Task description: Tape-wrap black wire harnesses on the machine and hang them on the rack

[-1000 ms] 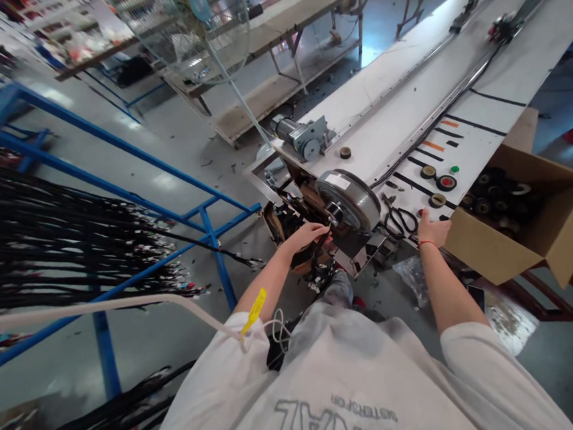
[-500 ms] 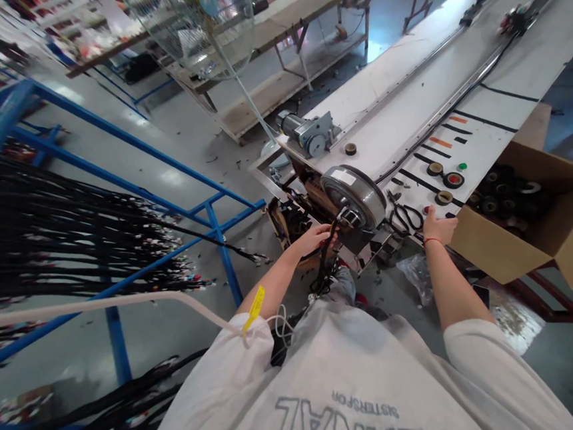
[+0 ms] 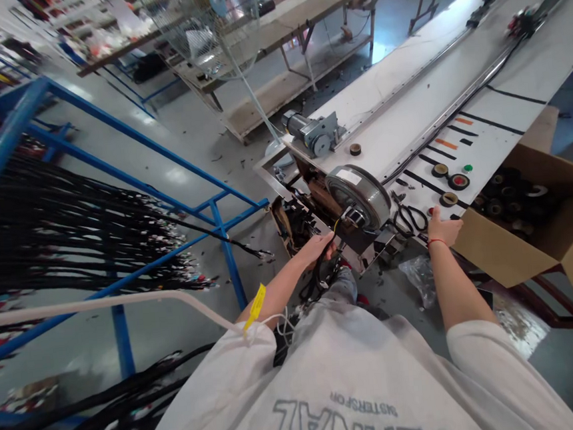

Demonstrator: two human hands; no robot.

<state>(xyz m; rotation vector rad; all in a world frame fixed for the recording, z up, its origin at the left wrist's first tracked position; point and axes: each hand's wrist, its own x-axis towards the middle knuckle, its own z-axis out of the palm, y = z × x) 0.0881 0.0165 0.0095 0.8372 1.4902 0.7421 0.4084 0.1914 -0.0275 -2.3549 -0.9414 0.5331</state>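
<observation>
Close to the metal wheel at the near end of the long white bench, my left hand is closed around a black wire harness. A yellow wire shows at the harness end, beside the wheel's shiny hub. The harness hangs down below the hand toward my legs. My right hand is at the bench's front edge, its thumb stretched onto a red button; the other fingers are partly hidden and nothing shows in them. Black-handled scissors lie between the wheel and that hand.
Tape rolls and a green button are on the bench near my right hand. An open cardboard box of black rolls stands at right. A motor sits behind the wheel. Left, a blue rack carries many harnesses.
My left hand has drawn slightly back from the hub with the harness, and the yellow wire now shows. My right hand stays at the red button. The whole view has shifted slightly.
</observation>
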